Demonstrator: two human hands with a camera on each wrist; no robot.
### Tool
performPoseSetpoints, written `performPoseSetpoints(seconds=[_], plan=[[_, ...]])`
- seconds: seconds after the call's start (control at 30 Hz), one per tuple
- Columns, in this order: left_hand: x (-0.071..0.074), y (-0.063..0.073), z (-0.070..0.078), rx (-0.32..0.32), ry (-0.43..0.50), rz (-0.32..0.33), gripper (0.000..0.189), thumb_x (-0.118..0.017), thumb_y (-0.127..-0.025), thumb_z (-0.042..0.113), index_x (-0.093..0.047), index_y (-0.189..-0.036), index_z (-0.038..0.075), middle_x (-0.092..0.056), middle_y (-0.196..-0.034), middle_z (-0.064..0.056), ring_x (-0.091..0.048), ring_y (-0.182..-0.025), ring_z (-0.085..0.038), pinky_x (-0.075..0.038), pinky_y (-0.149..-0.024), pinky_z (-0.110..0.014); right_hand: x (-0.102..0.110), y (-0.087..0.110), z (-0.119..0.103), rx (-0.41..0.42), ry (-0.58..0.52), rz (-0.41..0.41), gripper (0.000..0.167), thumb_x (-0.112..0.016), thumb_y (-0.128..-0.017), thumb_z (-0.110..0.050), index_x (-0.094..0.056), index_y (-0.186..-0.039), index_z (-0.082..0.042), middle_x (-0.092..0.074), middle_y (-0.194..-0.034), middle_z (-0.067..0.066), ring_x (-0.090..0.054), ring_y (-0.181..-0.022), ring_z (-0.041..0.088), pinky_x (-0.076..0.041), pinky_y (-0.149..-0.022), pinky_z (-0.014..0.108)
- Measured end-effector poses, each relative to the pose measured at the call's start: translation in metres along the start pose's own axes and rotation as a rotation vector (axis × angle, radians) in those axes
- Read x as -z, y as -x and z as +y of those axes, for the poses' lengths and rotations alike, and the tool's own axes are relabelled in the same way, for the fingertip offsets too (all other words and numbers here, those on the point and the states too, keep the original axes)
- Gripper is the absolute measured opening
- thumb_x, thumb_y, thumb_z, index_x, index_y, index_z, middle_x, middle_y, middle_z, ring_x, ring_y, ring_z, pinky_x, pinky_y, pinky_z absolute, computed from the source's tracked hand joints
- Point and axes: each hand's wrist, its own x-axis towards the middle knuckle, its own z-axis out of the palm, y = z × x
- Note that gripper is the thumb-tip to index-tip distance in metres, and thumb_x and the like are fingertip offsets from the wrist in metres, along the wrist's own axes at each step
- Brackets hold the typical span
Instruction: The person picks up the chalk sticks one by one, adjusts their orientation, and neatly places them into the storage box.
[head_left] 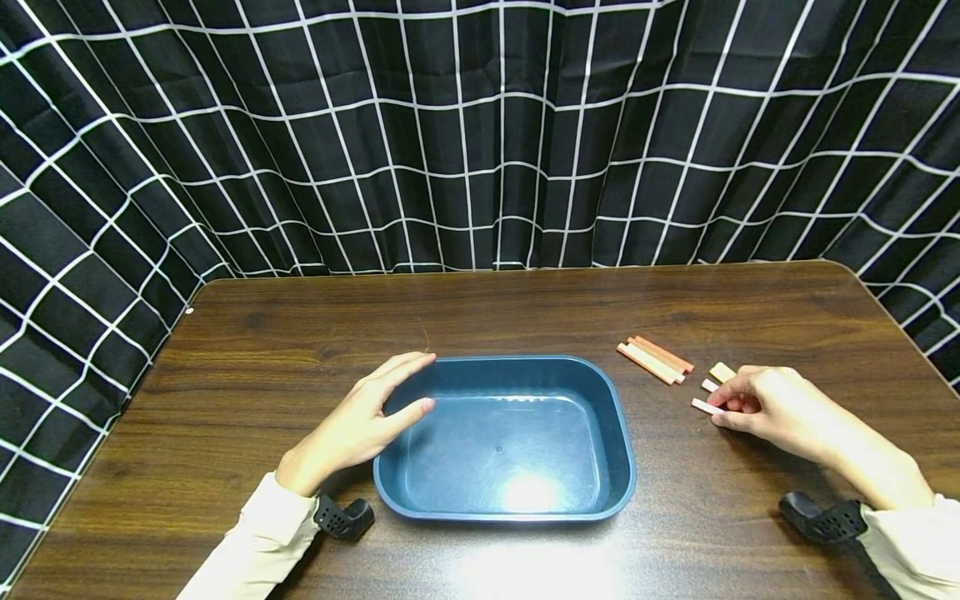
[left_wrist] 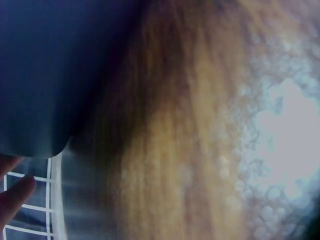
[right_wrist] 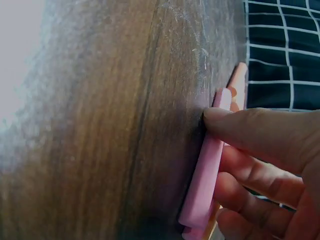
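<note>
A pale pink stick [head_left: 703, 406], blunt-ended and chalk-like, lies between the thumb and fingers of my right hand [head_left: 787, 417], low over the table. In the right wrist view, the thumb presses one side of the pink stick [right_wrist: 206, 175] while curled fingers back the other. More short sticks, one pale pink and one yellowish [head_left: 722, 372], extend past my fingers, their far ends hidden. My left hand [head_left: 348, 429] reaches over the left rim of a blue plastic tub [head_left: 502, 516], thumb and fingers spread and holding nothing. The tub's inside is bare.
Several orange and peach sticks [head_left: 663, 354] lie side by side, slanting, right of the tub's back corner. The wood-grain table [head_left: 300, 325] ends at a black gridded curtain [head_left: 480, 150] behind. Light glares off the table's front.
</note>
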Motion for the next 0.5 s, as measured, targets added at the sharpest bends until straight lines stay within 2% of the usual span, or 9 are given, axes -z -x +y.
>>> performPoseSetpoints(seconds=[0.13, 0.37, 0.5], plan=[[0.000, 0.000, 0.000, -0.002, -0.001, 0.001, 0.055, -0.065, -0.096, 0.025, -0.049, -0.146, 0.009, -0.047, -0.151, -0.013, -0.043, -0.143, -0.027, -0.033, -0.119, -0.050, 0.001, -0.001, -0.004, -0.002, -0.001, -0.014, 0.024, -0.086, -0.064, -0.001, -0.071, -0.074, -0.017, -0.057, -0.066, -0.020, -0.039, -0.061, -0.012, -0.034, -0.050, 0.017], [0.001, 0.001, 0.000, 0.002, -0.004, -0.001, 0.055, -0.065, -0.096, 0.026, -0.048, -0.146, 0.009, -0.047, -0.152, -0.014, -0.042, -0.143, -0.028, -0.033, -0.119, -0.050, 0.006, -0.005, -0.015, -0.040, -0.043, -0.009, 0.019, -0.082, -0.071, -0.002, -0.071, -0.077, -0.016, -0.056, -0.064, -0.020, -0.043, -0.058, -0.012, -0.036, -0.050, 0.014], [0.001, 0.001, 0.000, -0.001, -0.004, -0.003, 0.055, -0.065, -0.096, 0.026, -0.048, -0.146, 0.010, -0.047, -0.151, -0.013, -0.043, -0.143, -0.027, -0.033, -0.119, -0.050, 0.006, -0.008, -0.018, -0.075, -0.075, -0.037, 0.017, -0.079, -0.076, -0.002, -0.070, -0.079, -0.016, -0.055, -0.066, -0.019, -0.044, -0.060, -0.010, -0.037, -0.051, 0.016]])
